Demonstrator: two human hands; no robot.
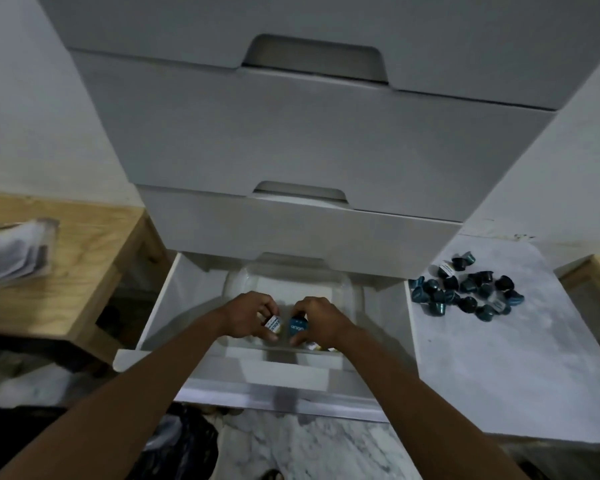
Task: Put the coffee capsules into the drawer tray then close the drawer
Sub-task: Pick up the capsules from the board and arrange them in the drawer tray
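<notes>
Both hands over the clear tray (347,289) in the open drawer (160,306): left hand (248,315) pinches a white-lidded capsule (272,323), right hand (321,318) a blue one (298,326). Far right of them, the capsule pile (465,289) awaits; most work remains.

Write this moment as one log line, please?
left hand: holding capsule | right hand: holding blue capsule | both over clear tray | drawer: open | capsule pile: waiting outside, right

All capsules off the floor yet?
No, a pile of capsules still lies on the floor right of the open drawer.
</notes>
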